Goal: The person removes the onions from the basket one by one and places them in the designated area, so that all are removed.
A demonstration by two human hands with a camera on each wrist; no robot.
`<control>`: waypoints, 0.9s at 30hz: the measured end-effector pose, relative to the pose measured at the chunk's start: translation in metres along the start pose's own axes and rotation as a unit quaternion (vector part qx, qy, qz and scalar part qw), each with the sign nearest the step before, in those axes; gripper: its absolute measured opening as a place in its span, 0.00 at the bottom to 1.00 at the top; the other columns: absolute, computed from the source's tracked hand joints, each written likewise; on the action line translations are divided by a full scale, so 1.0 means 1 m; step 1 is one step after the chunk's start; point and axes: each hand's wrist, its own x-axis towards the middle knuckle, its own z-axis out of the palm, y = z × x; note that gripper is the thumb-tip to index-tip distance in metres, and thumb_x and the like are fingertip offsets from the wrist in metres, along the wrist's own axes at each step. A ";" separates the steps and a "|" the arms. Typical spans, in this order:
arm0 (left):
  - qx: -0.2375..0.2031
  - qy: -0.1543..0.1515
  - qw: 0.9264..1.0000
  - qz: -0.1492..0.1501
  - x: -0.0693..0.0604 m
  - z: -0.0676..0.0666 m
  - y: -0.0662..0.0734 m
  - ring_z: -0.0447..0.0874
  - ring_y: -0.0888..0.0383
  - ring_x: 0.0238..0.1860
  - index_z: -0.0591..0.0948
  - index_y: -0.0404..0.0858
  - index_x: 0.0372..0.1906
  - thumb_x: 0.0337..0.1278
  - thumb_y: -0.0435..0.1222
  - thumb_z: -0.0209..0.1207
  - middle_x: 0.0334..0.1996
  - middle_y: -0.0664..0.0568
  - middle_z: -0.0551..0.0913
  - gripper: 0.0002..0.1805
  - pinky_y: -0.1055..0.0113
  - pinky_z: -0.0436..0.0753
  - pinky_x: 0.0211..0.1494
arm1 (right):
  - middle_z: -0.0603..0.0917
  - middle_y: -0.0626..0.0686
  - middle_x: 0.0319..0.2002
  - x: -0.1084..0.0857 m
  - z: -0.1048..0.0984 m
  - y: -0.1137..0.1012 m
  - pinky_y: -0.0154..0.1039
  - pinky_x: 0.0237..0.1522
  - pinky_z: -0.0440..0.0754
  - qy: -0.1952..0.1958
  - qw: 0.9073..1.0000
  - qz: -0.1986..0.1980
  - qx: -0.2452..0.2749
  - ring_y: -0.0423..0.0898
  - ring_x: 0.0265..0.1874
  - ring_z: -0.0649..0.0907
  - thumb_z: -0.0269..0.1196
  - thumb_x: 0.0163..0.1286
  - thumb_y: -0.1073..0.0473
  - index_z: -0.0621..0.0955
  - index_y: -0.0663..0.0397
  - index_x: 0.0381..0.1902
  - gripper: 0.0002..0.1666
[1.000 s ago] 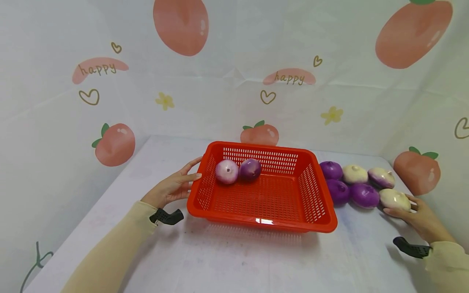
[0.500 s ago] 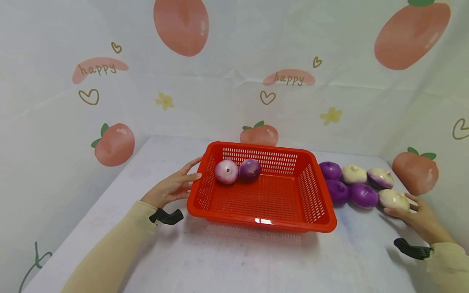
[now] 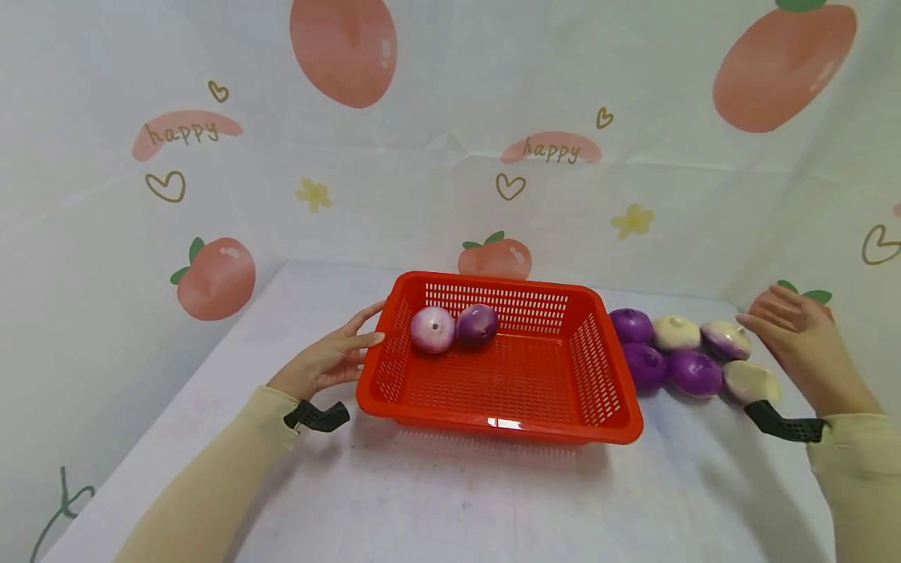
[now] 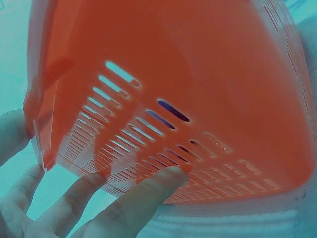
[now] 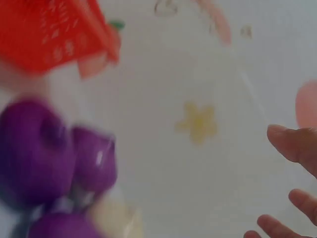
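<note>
A red perforated plastic basket (image 3: 493,426) stands on the table in the head view. My left hand (image 3: 325,366) rests against its left side, fingers fairly straight on the outer wall and thumb at the rim. Inside, a pink-white onion (image 3: 432,329) sits beside a purple onion (image 3: 477,326). My right hand (image 3: 805,344) is raised with nothing in it, fingers extended, beside the right end of the onion group. Nearest below it are a cream onion (image 3: 752,381) and a purple-and-cream onion (image 3: 727,339).
Two rows of onions run along the basket's right side, including purple onions (image 3: 693,373) and another cream onion (image 3: 676,333). A fruit-printed cloth (image 3: 408,195) hangs behind the table (image 3: 436,508) and at its sides.
My right hand has let go of the cream onion at the front right and lifted up and away from it. The onion stays on the table. My left hand stays at the basket.
</note>
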 end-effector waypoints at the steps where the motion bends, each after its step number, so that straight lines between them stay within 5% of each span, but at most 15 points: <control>1: 0.000 -0.001 1.000 0.000 0.000 0.000 0.000 0.82 0.54 0.46 0.52 0.68 0.74 0.69 0.39 0.55 0.56 0.49 0.70 0.38 0.56 0.86 0.47 | 0.66 0.46 0.67 0.005 0.009 -0.010 0.15 0.49 0.73 -0.009 0.999 -0.005 0.050 0.30 0.61 0.71 0.58 0.70 0.67 0.53 0.40 0.75 0.42; 4: -0.001 -0.001 1.000 0.002 0.001 -0.001 0.000 0.82 0.54 0.46 0.52 0.67 0.74 0.69 0.38 0.55 0.56 0.48 0.71 0.38 0.56 0.86 0.47 | 0.73 0.41 0.54 0.020 0.043 -0.035 0.19 0.47 0.78 -0.038 0.986 -0.027 0.160 0.31 0.49 0.77 0.58 0.67 0.73 0.60 0.44 0.71 0.39; 8: 0.002 0.006 1.000 0.000 0.001 -0.002 -0.001 0.82 0.53 0.47 0.52 0.67 0.74 0.69 0.39 0.55 0.58 0.47 0.69 0.38 0.55 0.86 0.47 | 0.74 0.43 0.55 0.036 0.096 -0.058 0.23 0.48 0.79 -0.081 0.982 -0.058 0.159 0.35 0.52 0.76 0.58 0.67 0.73 0.65 0.46 0.68 0.35; 12: 0.004 0.013 1.000 0.001 0.001 -0.002 -0.002 0.82 0.51 0.49 0.52 0.67 0.74 0.69 0.38 0.54 0.63 0.45 0.66 0.38 0.53 0.85 0.47 | 0.72 0.49 0.60 0.049 0.149 -0.071 0.24 0.51 0.78 -0.116 0.989 -0.066 0.068 0.42 0.58 0.75 0.61 0.67 0.68 0.65 0.45 0.69 0.35; 19: 0.008 0.012 1.000 0.003 0.001 -0.001 -0.002 0.82 0.50 0.49 0.52 0.67 0.74 0.69 0.38 0.54 0.67 0.42 0.63 0.38 0.51 0.85 0.47 | 0.64 0.64 0.69 0.065 0.228 -0.072 0.57 0.65 0.71 -0.200 0.975 -0.067 -0.065 0.64 0.67 0.67 0.65 0.65 0.64 0.61 0.53 0.72 0.41; 27: 0.008 0.014 1.000 0.003 0.001 0.002 0.000 0.82 0.51 0.49 0.52 0.67 0.75 0.69 0.38 0.54 0.66 0.43 0.63 0.38 0.52 0.85 0.47 | 0.69 0.60 0.66 0.073 0.280 -0.050 0.57 0.65 0.71 -0.249 0.958 -0.013 -0.138 0.59 0.67 0.70 0.70 0.60 0.57 0.64 0.49 0.71 0.43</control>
